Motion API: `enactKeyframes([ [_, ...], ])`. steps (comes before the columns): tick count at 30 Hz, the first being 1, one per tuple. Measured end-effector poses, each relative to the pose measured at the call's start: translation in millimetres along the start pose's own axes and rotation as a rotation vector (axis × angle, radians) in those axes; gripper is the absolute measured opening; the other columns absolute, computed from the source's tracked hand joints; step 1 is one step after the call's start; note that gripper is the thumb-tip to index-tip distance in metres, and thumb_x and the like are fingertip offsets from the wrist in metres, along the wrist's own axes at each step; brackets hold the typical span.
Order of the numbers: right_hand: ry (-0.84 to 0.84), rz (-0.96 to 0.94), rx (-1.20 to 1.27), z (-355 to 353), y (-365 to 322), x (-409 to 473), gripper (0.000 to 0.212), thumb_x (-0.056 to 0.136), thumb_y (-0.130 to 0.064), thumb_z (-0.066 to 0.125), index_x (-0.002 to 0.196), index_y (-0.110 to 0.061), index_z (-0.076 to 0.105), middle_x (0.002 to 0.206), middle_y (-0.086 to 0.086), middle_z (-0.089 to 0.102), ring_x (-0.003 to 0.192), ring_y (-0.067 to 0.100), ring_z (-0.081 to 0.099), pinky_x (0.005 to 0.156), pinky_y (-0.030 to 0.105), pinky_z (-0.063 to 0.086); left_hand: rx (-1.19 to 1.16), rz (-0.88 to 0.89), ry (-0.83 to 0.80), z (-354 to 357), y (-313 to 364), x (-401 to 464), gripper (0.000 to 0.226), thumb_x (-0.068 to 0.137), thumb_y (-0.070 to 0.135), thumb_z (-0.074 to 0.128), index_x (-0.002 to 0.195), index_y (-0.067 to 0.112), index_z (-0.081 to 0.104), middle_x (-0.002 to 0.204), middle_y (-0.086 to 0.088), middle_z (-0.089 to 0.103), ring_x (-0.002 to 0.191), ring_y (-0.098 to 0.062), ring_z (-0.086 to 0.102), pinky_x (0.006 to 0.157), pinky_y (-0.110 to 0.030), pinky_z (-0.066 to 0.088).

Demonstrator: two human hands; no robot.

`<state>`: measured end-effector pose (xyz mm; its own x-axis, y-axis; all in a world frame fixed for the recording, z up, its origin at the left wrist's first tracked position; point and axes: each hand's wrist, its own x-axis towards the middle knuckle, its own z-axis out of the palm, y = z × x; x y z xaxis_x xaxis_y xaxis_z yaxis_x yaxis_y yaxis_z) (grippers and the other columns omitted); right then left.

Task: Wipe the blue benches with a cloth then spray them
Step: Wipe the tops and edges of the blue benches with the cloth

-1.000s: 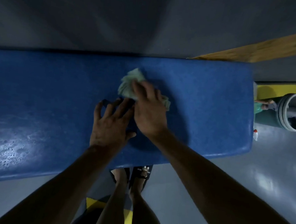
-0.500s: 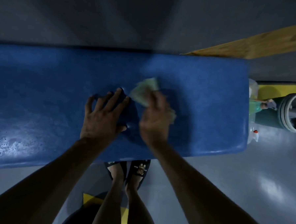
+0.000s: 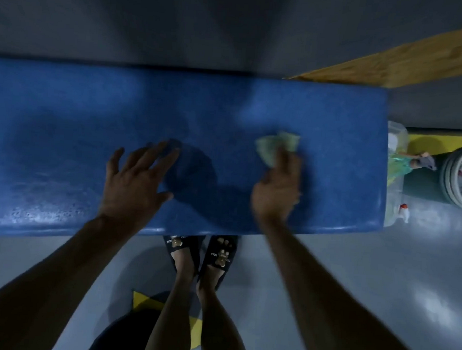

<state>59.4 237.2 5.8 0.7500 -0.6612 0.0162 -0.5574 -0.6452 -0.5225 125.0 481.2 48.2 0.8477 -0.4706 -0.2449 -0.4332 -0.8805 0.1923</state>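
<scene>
Pressing down toward the bench's [image 3: 67,118] right end, a crumpled green cloth [image 3: 275,147] is held under the right hand [image 3: 276,190]. The left hand [image 3: 134,186] is laid flat near the front edge, fingers spread, gripping nothing.

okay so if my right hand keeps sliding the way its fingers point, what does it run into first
The right hand points toward the far edge of the blue bench, with the cloth under its fingertips. Beyond the cloth only bare bench shows, then the dark wall; the way looks free, though depth is unclear.

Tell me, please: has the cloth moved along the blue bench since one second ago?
Yes. The cloth, under the right hand, has slid toward the right end of the blue bench, away from the left hand.
</scene>
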Motion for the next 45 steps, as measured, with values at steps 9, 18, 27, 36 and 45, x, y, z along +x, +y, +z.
enactKeyframes([
  [9, -0.359, -0.661, -0.291, -38.2, 50.5, 18.9, 0.065, 0.083, -0.001, 0.049, 0.144, -0.024, 0.047, 0.14, 0.006, 0.05, 0.104, 0.036, 0.057, 0.083, 0.047, 0.055, 0.035, -0.056, -0.066, 4.0, -19.1, -42.3, 0.093, 0.065, 0.032, 0.089, 0.146, 0.022, 0.046, 0.154, -0.007, 0.042, 0.136, -0.035, 0.044, 0.112, -0.06, 0.024],
  [18, -0.202, -0.157, -0.085, -7.6, 3.3, -58.0, 0.06, 0.085, -0.017, 0.035, 0.143, -0.015, 0.049, 0.14, 0.011, 0.048, 0.11, 0.034, 0.057, 0.089, 0.039, 0.051, 0.029, -0.091, -0.106, 12.8, -16.9, -46.7, 0.098, 0.064, 0.032, 0.09, 0.149, 0.027, 0.041, 0.161, -0.003, 0.03, 0.141, -0.036, 0.036, 0.114, -0.06, 0.023],
  [27, -0.275, -0.432, -0.324, -67.3, 81.2, -10.3, 0.06, 0.087, -0.004, 0.047, 0.143, -0.026, 0.048, 0.139, 0.004, 0.05, 0.102, 0.038, 0.057, 0.075, 0.044, 0.055, 0.008, -0.098, -0.087, 15.6, -18.1, -47.6, 0.095, 0.065, 0.028, 0.089, 0.148, 0.027, 0.043, 0.16, -0.002, 0.032, 0.14, -0.037, 0.038, 0.112, -0.06, 0.024],
  [36, -0.086, 0.007, -0.032, -6.2, 15.3, -106.4, 0.063, 0.082, -0.002, 0.051, 0.144, -0.014, 0.048, 0.137, 0.013, 0.05, 0.117, 0.028, 0.051, 0.092, 0.036, 0.047, 0.007, -0.058, -0.082, 22.4, -25.6, -48.8, 0.093, 0.071, 0.033, 0.085, 0.151, 0.03, 0.038, 0.162, -0.002, 0.028, 0.14, -0.039, 0.034, 0.115, -0.06, 0.022],
  [45, -0.439, -0.556, -0.283, -26.5, 18.1, -102.4, 0.067, 0.081, -0.007, 0.058, 0.144, -0.027, 0.045, 0.135, -0.001, 0.045, 0.1, 0.034, 0.056, 0.074, 0.041, 0.057, -0.058, 0.076, -0.011, 12.8, -56.1, -58.0, 0.087, 0.078, 0.031, 0.079, 0.153, 0.028, 0.034, 0.159, -0.004, 0.035, 0.139, -0.037, 0.038, 0.116, -0.057, 0.021],
])
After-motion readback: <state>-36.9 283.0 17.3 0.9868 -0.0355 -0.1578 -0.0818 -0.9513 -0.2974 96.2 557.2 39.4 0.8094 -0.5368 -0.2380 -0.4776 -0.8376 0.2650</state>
